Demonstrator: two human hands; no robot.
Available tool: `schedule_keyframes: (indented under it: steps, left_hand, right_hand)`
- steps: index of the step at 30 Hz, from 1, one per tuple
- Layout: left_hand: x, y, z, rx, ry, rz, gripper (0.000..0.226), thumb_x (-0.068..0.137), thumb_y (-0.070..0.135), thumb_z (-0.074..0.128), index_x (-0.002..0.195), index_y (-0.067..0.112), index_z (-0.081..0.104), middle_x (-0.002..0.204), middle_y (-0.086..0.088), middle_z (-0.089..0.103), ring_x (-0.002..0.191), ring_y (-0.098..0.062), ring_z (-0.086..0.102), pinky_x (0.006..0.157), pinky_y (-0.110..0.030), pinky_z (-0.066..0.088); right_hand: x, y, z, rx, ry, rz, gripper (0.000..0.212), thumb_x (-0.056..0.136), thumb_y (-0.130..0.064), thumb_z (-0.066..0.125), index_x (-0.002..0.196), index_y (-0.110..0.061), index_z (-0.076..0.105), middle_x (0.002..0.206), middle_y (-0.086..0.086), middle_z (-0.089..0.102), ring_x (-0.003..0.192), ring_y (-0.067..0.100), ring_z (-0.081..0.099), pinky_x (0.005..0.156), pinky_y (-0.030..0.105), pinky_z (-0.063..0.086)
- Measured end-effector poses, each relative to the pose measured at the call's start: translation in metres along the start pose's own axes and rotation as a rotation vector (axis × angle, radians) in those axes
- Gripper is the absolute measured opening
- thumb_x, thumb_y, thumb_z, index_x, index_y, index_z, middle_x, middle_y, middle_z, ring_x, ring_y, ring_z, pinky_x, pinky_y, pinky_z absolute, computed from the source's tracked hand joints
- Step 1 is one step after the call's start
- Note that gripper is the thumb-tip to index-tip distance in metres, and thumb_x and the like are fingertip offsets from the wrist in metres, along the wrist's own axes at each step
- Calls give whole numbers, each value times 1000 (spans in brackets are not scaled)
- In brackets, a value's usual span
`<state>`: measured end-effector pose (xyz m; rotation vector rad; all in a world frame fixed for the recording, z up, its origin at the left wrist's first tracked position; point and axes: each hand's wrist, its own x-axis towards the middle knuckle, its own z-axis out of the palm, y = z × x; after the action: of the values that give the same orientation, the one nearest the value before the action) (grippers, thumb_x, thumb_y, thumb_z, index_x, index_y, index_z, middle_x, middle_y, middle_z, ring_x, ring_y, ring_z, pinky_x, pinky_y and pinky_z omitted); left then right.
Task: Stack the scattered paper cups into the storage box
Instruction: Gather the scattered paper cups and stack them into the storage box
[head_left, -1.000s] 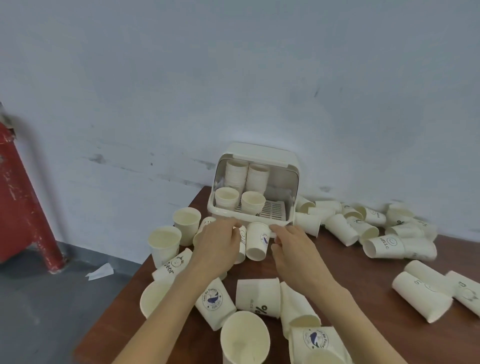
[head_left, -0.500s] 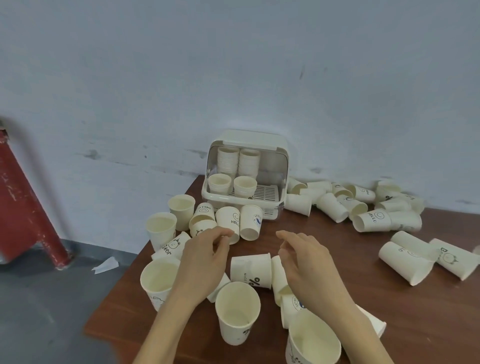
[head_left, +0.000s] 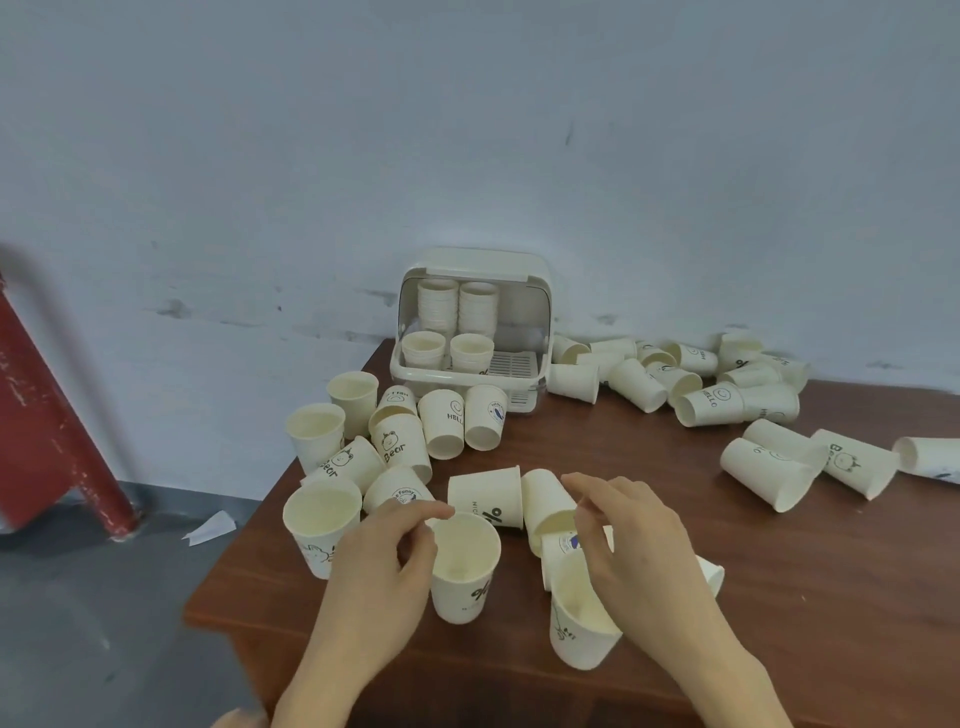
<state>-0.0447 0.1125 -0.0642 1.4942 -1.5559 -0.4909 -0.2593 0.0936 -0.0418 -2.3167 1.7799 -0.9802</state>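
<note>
While the left hand (head_left: 387, 558) curls loosely beside an upright cup (head_left: 464, 564) and the right hand (head_left: 631, 540) hovers half-open over another (head_left: 582, 618) — neither plainly gripping — risk: a knock topples thin cups off the table edge (head_left: 249, 621). Storage box (head_left: 475, 332) — far side, part-filled.

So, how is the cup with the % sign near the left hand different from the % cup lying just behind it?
The near % cup stands upright with its mouth up; the far % cup lies on its side, mouth turned to the right. The left hand touches the near cup's rim, while no hand touches the far one. The near cup's pale inside shows; the far one shows mostly its outer wall. Both are cream paper cups on the wooden table, outside the storage box.
</note>
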Motion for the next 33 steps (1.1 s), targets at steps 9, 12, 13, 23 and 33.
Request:
schedule_keyframes:
  steps: [9, 12, 13, 23, 33]
  left_hand:
    - [-29, -12, 11, 161, -119, -28, 28, 95, 18, 50, 113, 32, 66, 80, 10, 54, 75, -7, 55, 70, -20, 44]
    - [-34, -14, 16, 175, -131, -38, 25, 95, 21, 50, 111, 32, 64, 80, 14, 55, 77, -8, 55, 74, -25, 46]
    - [-35, -15, 17, 177, -124, -36, 23, 95, 21, 50, 110, 33, 64, 80, 16, 55, 78, -8, 55, 73, -24, 46]
    - [-24, -16, 33, 149, -98, 3, 14, 94, 22, 54, 93, 34, 62, 77, 14, 59, 73, -8, 57, 69, -30, 48]
    - [-7, -13, 66, 207, -83, 71, 10, 97, 29, 49, 96, 34, 58, 79, 15, 53, 77, -7, 53, 68, -21, 44]
  right_hand:
    - [-53, -2, -11, 12, -50, 108, 29, 98, -24, 45, 120, -34, 61, 86, -10, 56, 87, 8, 50, 75, 23, 42]
    - [-65, 0, -10, 2, -93, 144, 29, 98, -29, 43, 122, -36, 58, 96, -10, 60, 94, 7, 51, 78, 23, 43]
    - [-68, 1, -10, -9, -110, 150, 30, 98, -31, 43, 123, -37, 57, 97, -10, 60, 96, 7, 52, 78, 23, 43]
    - [-69, 15, -9, -18, -144, 188, 33, 97, -33, 44, 128, -38, 53, 94, -14, 57, 95, 7, 50, 81, 23, 43]
    - [-58, 26, 3, -29, -136, 220, 21, 98, -35, 43, 89, -26, 61, 82, -6, 60, 82, 13, 51, 72, 26, 44]
